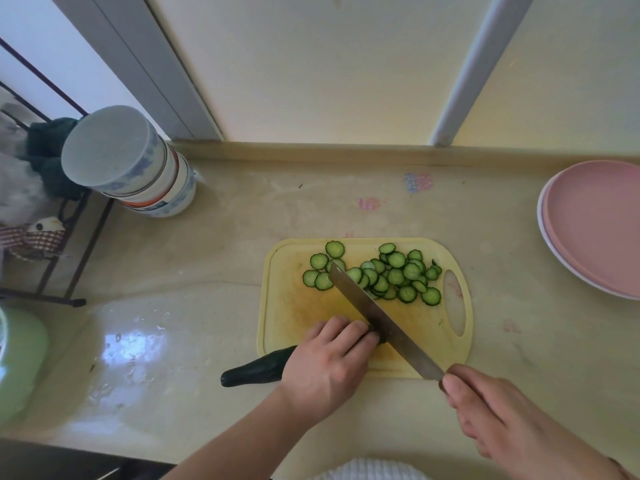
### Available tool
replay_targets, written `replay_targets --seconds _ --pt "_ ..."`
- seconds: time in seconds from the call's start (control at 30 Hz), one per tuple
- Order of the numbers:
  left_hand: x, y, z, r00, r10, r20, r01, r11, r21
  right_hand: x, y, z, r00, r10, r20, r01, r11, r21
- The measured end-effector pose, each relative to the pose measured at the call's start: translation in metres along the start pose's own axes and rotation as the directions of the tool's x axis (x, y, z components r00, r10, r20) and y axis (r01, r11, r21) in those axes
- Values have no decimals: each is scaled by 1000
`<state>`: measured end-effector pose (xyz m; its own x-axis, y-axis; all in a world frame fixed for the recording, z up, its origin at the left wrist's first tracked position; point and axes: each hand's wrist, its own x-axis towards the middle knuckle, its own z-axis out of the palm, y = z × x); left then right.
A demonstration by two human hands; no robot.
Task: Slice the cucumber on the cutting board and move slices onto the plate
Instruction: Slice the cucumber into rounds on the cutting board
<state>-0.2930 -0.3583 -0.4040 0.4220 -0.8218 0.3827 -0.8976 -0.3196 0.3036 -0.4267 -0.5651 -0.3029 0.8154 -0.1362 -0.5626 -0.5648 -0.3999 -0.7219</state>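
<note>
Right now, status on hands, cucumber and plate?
Left hand pins cucumber on cutting board; right hand holds knife, blade at cut end. Slices piled on board. Plate bare, path clear.

A home kitchen: a glossy beige stone countertop (194, 306) under both hands, stacked patterned ceramic bowls (138, 168) far left of them, pink round plates (595, 226) to their right.

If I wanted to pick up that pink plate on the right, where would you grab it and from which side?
Take the pink plate by its raised rim at the near left edge, coming from the cutting board side. That rim is bare and faces open counter. The plate lies flat, apparently on a white one, so a pinch over the rim would likely suit best.
</note>
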Motion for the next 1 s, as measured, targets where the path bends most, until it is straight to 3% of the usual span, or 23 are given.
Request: replay_targets --seconds 0.5,0.77,0.87,1.0 --pt "-1 1 1 1000 -2 9 2 1000 -5 10 0 11 999 -28 35 33 991 -133" --pt "0 0 1 1000 -8 4 8 1000 -2 16 12 9 996 -78 -33 70 980 -187" --pt "-1 -1 1 1000 -8 9 8 1000 -5 15 13 2 996 -64 -69 51 984 -172" --pt "-1 -1 0 1000 -8 7 8 1000 -9 9 7 0 1000 -15 1 16 998 -64"
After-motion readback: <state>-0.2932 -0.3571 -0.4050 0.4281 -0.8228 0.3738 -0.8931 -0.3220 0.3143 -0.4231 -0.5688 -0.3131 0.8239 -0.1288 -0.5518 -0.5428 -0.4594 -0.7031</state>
